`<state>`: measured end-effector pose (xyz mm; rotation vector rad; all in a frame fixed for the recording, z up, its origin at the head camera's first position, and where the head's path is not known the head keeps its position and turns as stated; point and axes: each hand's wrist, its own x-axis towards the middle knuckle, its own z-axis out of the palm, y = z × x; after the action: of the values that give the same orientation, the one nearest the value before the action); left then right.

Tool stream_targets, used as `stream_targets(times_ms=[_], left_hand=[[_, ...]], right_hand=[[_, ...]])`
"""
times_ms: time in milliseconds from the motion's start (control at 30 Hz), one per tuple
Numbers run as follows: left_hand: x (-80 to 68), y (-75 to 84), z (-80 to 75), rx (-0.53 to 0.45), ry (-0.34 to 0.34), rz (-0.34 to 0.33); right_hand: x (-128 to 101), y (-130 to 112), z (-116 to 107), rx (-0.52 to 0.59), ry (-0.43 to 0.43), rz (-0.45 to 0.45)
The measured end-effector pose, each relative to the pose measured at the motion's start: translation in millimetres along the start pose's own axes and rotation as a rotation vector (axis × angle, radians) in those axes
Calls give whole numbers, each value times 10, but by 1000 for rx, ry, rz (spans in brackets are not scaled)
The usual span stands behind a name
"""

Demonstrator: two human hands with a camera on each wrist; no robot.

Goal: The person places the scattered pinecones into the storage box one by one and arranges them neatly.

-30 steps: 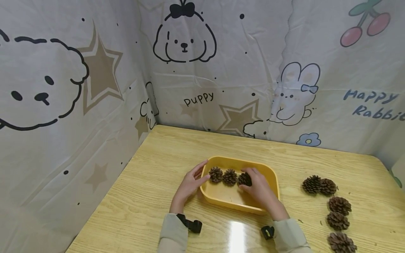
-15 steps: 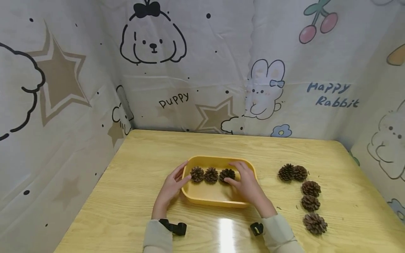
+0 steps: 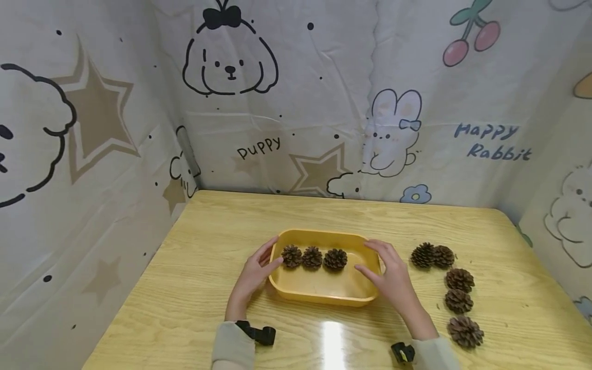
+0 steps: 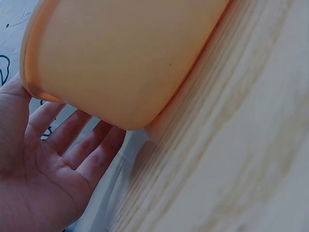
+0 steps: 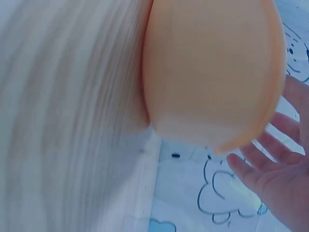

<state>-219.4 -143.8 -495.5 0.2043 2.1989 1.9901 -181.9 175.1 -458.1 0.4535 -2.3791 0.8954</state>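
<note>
At the yellow tray, with your left grip holding one end, lift your spread, empty right grip clear without nudging the row of pine cones.

Cartoon-printed cloth behind wooden table

Eight pinecones, one tray, two hands.

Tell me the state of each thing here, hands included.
Yellow tray: upright, open-topped, on the table
Tray pinecones: three in a row, unheld
Loose pinecones: five, lying right of the tray
Left hand: holding the tray's left end
Right hand: at the tray's right end, holding no pinecone
Printed cloth: hanging, creased
</note>
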Motion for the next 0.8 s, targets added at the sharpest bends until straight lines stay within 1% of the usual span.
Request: stream_targets(times_ms=[100, 300, 400, 567, 800], left_hand=[[12, -1, 17, -7, -5, 5], [17, -22, 2, -5, 2, -4], [7, -19, -8, 3, 2, 0], [5, -5, -6, 13, 3, 13], [4, -8, -8, -3, 5, 4]], right_hand=[[-59, 52, -103, -23, 30, 18], [-166, 150, -239, -33, 54, 48], [-203, 174, -307, -43, 68, 57], [-284, 212, -430, -75, 99, 96], [-414, 267, -575, -98, 144, 127]])
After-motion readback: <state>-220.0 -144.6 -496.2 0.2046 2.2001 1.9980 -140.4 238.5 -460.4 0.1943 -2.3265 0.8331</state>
